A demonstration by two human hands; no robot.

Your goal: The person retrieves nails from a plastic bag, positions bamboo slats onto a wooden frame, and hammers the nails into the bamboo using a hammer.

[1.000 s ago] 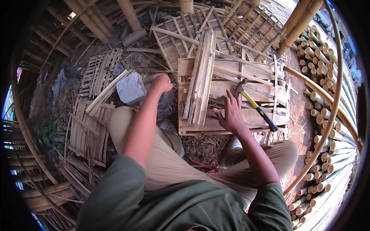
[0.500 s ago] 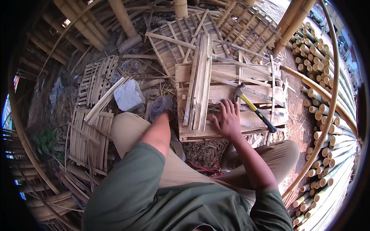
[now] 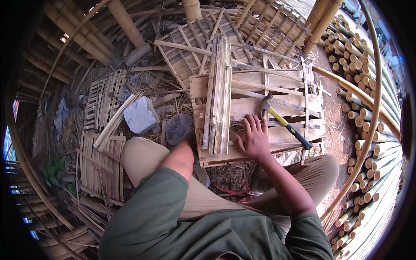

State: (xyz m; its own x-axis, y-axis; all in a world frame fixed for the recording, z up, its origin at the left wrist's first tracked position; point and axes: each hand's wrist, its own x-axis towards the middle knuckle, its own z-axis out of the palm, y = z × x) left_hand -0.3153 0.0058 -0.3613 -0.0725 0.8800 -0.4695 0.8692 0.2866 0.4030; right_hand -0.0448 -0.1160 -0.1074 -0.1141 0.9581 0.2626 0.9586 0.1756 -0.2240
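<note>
My right hand (image 3: 255, 141) lies palm down with fingers apart on the wooden slatted panel (image 3: 284, 108) in front of me. Just beyond its fingertips is a claw hammer (image 3: 281, 119) with a yellow and black handle, resting on the panel. A bundle of split bamboo strips (image 3: 222, 95) lies lengthwise across the panel's left side. My left hand (image 3: 190, 138) is low beside the panel's left edge, close to a clear plastic bag (image 3: 178, 128). Its fingers are in shadow and hidden, so I cannot make out a grip.
A pale stone block (image 3: 141, 115) sits left of the bag, with bamboo slats (image 3: 115, 123) leaning by it. Slatted bamboo panels (image 3: 106, 93) lie at left, others (image 3: 195, 41) behind. Stacked bamboo poles (image 3: 368, 108) line the right side, and upright poles (image 3: 125, 24) stand at the back.
The view has shifted slightly, moving the panel and strips a little left and down. More of the plastic bag shows above my left hand. My right hand stays on the panel.
</note>
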